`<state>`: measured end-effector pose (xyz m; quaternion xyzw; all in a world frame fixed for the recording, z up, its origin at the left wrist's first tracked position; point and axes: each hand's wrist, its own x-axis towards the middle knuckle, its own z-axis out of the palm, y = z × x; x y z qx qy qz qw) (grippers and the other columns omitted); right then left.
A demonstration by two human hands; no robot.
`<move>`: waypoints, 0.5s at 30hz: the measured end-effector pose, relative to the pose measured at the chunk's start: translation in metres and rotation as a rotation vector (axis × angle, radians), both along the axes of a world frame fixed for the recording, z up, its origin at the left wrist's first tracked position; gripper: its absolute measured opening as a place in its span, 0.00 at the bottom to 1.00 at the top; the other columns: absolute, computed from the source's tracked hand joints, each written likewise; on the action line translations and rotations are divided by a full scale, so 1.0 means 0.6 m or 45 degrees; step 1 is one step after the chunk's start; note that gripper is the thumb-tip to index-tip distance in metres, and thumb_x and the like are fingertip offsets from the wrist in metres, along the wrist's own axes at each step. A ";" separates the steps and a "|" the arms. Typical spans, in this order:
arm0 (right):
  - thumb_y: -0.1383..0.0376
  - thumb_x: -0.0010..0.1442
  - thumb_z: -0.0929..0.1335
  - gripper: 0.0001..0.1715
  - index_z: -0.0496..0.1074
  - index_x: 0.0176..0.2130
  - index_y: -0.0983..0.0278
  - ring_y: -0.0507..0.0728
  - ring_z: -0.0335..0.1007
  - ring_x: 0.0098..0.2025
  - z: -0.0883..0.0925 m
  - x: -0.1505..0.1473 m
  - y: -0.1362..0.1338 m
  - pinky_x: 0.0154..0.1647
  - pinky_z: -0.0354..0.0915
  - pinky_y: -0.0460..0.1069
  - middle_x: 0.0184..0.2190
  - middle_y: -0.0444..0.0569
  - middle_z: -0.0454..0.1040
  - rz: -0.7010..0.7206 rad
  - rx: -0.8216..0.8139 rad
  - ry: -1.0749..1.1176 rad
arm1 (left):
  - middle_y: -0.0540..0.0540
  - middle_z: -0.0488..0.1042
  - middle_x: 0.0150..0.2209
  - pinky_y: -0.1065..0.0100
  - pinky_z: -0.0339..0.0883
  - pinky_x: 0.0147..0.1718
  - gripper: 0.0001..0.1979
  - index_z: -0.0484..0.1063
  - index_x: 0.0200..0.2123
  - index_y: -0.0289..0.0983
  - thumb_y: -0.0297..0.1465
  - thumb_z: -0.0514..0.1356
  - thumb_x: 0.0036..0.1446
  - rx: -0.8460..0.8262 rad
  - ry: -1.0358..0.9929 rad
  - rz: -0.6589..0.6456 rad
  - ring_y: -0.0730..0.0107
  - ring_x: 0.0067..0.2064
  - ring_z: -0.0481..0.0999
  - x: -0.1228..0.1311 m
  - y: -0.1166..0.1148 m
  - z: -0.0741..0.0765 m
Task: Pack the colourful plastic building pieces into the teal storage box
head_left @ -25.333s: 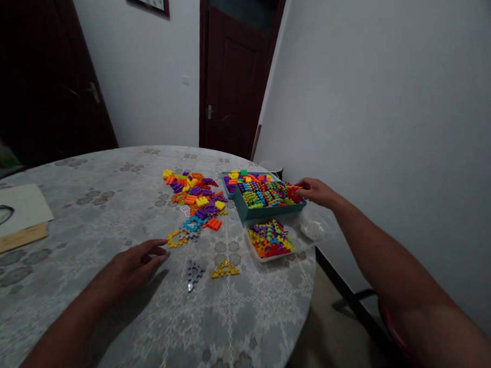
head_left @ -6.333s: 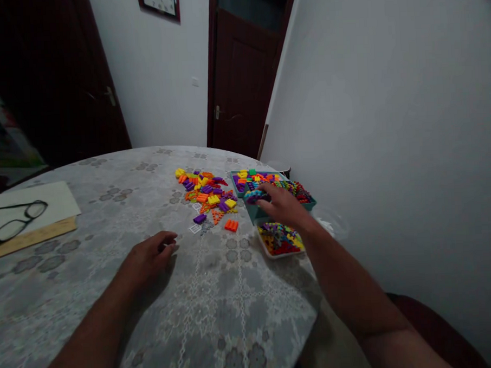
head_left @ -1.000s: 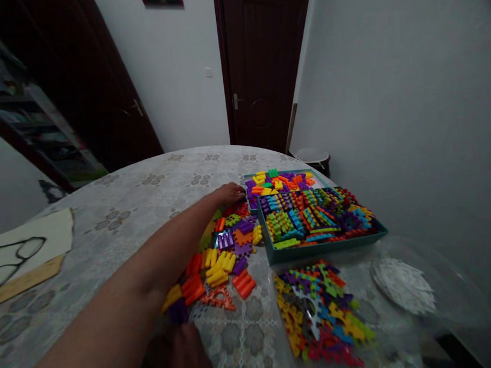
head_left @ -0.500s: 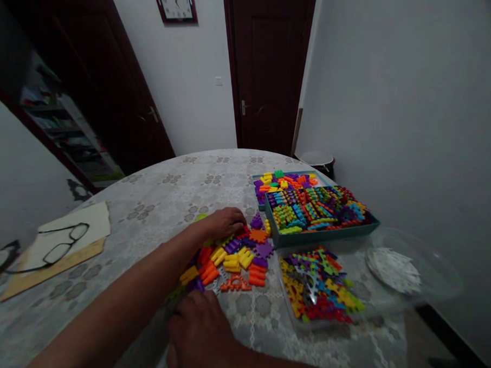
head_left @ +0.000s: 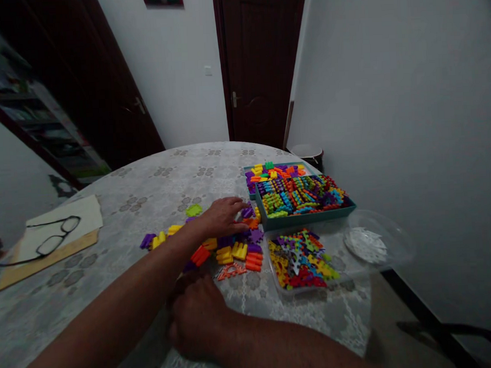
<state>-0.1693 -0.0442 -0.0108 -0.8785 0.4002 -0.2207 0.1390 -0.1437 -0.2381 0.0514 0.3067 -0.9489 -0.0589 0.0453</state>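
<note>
My left hand (head_left: 226, 216) reaches across a loose pile of plastic building pieces, its fingers stretched out and apart over the pile's far right part. Near those fingertips lie a purple piece (head_left: 246, 211) and an orange gear-shaped piece (head_left: 251, 223). At the near edge of the pile, my right hand (head_left: 199, 312) is closed with its knuckles up; whatever its curled fingers hold is hidden. Yellow pieces (head_left: 239, 251), orange-red pieces (head_left: 254, 261) and a flat orange piece (head_left: 232, 271) lie between the hands and to their right. My left forearm covers part of the pile.
Right of the pile stand a teal box (head_left: 308, 220) packed with coloured pieces, a shallower tray (head_left: 251, 192) behind it, and a clear plastic container (head_left: 280, 291). A clear lid (head_left: 394, 237) holds white pieces. Glasses (head_left: 55, 242) rest on papers at left.
My left hand's fingers have gone from curled over the pieces to spread out. The view has shifted slightly, showing more of the pile's left side. My right hand remains closed near the pile.
</note>
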 end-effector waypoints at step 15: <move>0.62 0.72 0.69 0.47 0.51 0.80 0.66 0.68 0.62 0.76 0.019 0.000 -0.006 0.79 0.57 0.61 0.78 0.61 0.61 -0.015 -0.165 -0.202 | 0.33 0.75 0.65 0.53 0.68 0.62 0.43 0.74 0.62 0.40 0.58 0.74 0.51 0.111 -0.216 0.074 0.39 0.66 0.74 -0.095 -0.020 -0.044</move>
